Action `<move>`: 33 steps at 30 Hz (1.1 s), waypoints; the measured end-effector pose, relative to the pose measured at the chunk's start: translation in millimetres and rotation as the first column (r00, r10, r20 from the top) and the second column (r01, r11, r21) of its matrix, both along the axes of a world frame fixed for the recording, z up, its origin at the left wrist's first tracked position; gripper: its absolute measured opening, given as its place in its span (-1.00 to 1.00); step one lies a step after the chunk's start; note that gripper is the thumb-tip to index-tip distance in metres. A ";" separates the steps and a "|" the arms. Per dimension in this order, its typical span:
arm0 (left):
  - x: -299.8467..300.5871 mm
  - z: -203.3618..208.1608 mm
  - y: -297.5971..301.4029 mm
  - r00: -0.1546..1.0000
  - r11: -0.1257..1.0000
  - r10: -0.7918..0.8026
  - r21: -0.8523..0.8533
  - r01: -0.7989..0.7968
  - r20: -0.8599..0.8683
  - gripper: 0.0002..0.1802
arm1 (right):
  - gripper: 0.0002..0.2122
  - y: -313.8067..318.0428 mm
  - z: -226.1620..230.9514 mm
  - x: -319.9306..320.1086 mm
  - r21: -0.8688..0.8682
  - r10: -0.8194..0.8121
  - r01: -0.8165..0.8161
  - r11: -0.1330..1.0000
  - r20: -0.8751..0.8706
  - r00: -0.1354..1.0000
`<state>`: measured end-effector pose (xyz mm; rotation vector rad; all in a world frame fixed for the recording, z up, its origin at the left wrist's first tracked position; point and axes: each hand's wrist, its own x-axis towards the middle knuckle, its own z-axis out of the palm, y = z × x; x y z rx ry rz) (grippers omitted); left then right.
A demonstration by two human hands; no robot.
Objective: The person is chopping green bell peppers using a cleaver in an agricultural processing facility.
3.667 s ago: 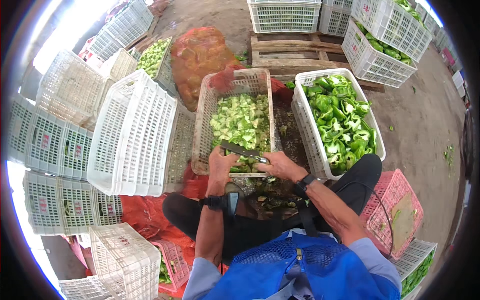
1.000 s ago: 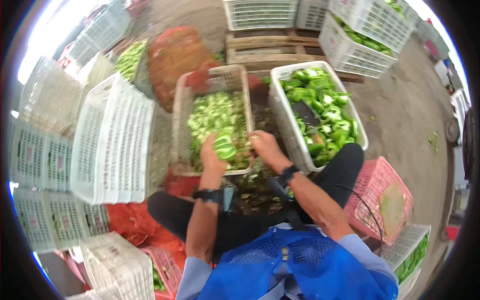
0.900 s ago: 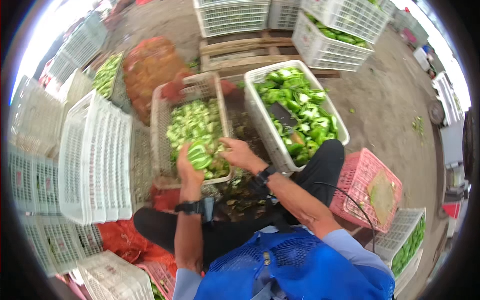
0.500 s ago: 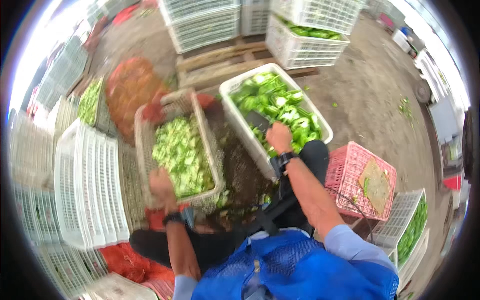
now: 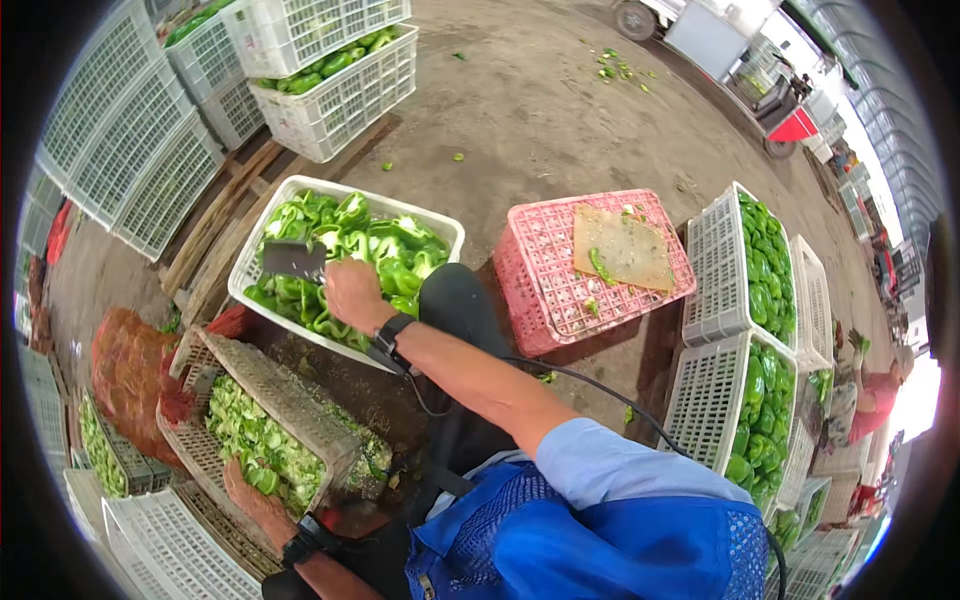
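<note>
My right hand [image 5: 355,292] is closed around a knife, its handle hidden in the fist. The knife's broad dark blade [image 5: 294,260] lies over halved and cut green peppers [image 5: 412,250] in a white crate [image 5: 345,190]. At lower left my left hand [image 5: 252,495] is curled over the near-left rim of a beige crate [image 5: 290,395], its fingertips beside pale green pepper scraps [image 5: 290,465]. That crate looks tilted to the left. Some of the left fingers are hidden among the scraps.
An upturned pink crate [image 5: 535,270] with a tan board [image 5: 625,245] stands on the right. Beyond it are stacked crates of whole peppers [image 5: 765,260]. White crates [image 5: 340,100] stand on a wooden pallet [image 5: 215,255]. An orange mesh sack [image 5: 130,375] lies left. A person [image 5: 875,400] is far right.
The view has swung right, so the crates sit further left in it. My right hand still holds the knife over the peppers; my left stays by the scrap crate's rim, the crate more tilted.
</note>
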<state>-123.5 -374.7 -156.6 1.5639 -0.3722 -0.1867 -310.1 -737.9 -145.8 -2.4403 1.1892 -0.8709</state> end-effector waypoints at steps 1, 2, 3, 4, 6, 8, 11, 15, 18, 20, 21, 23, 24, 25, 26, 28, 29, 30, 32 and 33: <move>-6.8 4.5 -12.4 0.998 0.998 -0.050 -0.044 0.048 -0.048 -0.67 | -0.88 -12.4 12.3 -10.0 -0.131 -0.046 0.060 0.990 0.105 0.993; -8.7 6.2 -21.4 0.997 0.997 -0.069 -0.050 0.067 -0.044 -0.67 | -0.86 -32.6 27.1 -24.1 -0.153 -0.081 0.110 0.982 0.182 0.980; -8.0 11.0 -23.3 0.993 0.992 -0.114 -0.061 0.112 -0.026 -0.68 | -0.85 -52.5 41.5 -38.6 -0.234 -0.075 0.124 0.964 0.206 0.976; -7.0 15.7 -19.0 0.989 0.987 -0.145 -0.068 0.144 -0.008 -0.68 | -0.84 -63.6 60.1 -54.3 -0.254 -0.144 0.196 0.947 0.209 0.967; -20.5 40.8 -24.7 0.980 0.982 -0.109 -0.173 0.080 -0.165 -0.70 | -0.79 -95.0 77.2 -129.8 -0.696 0.042 0.041 0.716 0.101 0.994; -6.7 18.0 -12.0 0.716 0.953 -0.214 0.302 0.006 0.664 -0.72 | -0.81 -97.0 86.6 -199.5 -0.187 -0.180 0.252 0.949 0.334 0.925; -24.3 39.7 -36.0 0.884 0.971 -0.156 0.231 0.056 0.440 -0.76 | -0.74 -119.1 22.1 -353.1 -0.189 -0.467 0.432 0.882 -0.214 0.858; -52.4 88.1 -40.3 0.989 0.984 -0.116 -0.128 0.127 0.097 -0.75 | -0.66 -80.7 -56.5 -451.2 -0.105 -0.654 0.659 0.745 -0.309 0.690; -49.6 121.1 -42.9 0.985 0.974 -0.166 -0.162 0.157 -0.047 -0.76 | -0.65 -95.8 -44.0 -450.3 -0.088 -0.615 0.621 0.778 -0.305 0.727; -42.3 137.3 -41.1 0.909 0.955 -0.234 -0.255 0.150 -0.344 -0.76 | -0.68 -109.3 -13.6 -410.1 -0.106 -0.506 0.495 0.862 -0.192 0.841; -35.8 143.7 -33.9 0.924 0.957 -0.259 -0.202 0.207 -0.281 -0.77 | -0.71 -105.9 22.8 -348.1 -0.103 -0.399 0.389 0.916 -0.120 0.909; -27.3 139.9 -24.2 0.931 0.957 -0.277 -0.151 0.246 -0.237 -0.78 | -0.78 -71.4 94.9 -236.4 -0.045 -0.099 0.110 0.993 0.198 0.975; -21.3 134.6 -23.7 0.912 0.944 -0.321 -0.166 0.286 -0.254 -0.76 | -0.81 -55.4 114.8 -189.1 -0.014 0.025 -0.022 1.000 0.228 0.973; -17.0 128.9 -20.5 0.891 0.928 -0.365 -0.181 0.326 -0.270 -0.74 | -0.83 -41.2 123.4 -149.2 0.016 0.144 -0.153 0.988 0.262 0.954; -19.0 121.9 -19.2 0.889 0.930 -0.359 -0.185 0.317 -0.283 -0.74 | -0.82 -38.6 108.6 -120.4 -0.050 0.301 -0.299 0.953 0.060 0.952; -23.5 109.6 -13.7 0.858 0.913 -0.405 -0.183 0.364 -0.315 -0.70 | -0.70 -4.1 67.7 -55.4 0.280 0.309 -0.261 0.924 -0.143 0.940; -20.8 86.3 -4.7 0.884 0.913 -0.407 -0.131 0.386 -0.229 -0.71 | -0.59 25.2 64.9 -35.6 0.471 0.401 -0.225 0.853 -0.317 0.859; -19.6 76.8 -7.8 0.882 0.913 -0.406 -0.146 0.381 -0.237 -0.71 | -0.60 33.7 37.2 -34.2 0.535 0.417 -0.192 0.823 -0.339 0.843; -24.8 61.9 -12.7 0.801 0.974 -0.224 -0.112 0.195 -0.555 -0.72 | -0.60 44.4 -8.4 -34.1 0.600 0.463 -0.175 0.781 -0.367 0.807; -32.2 37.4 -9.6 0.961 0.968 -0.244 0.088 0.234 0.127 -0.76 | -0.64 52.2 -16.7 -36.1 0.688 0.333 -0.065 0.723 -0.265 0.905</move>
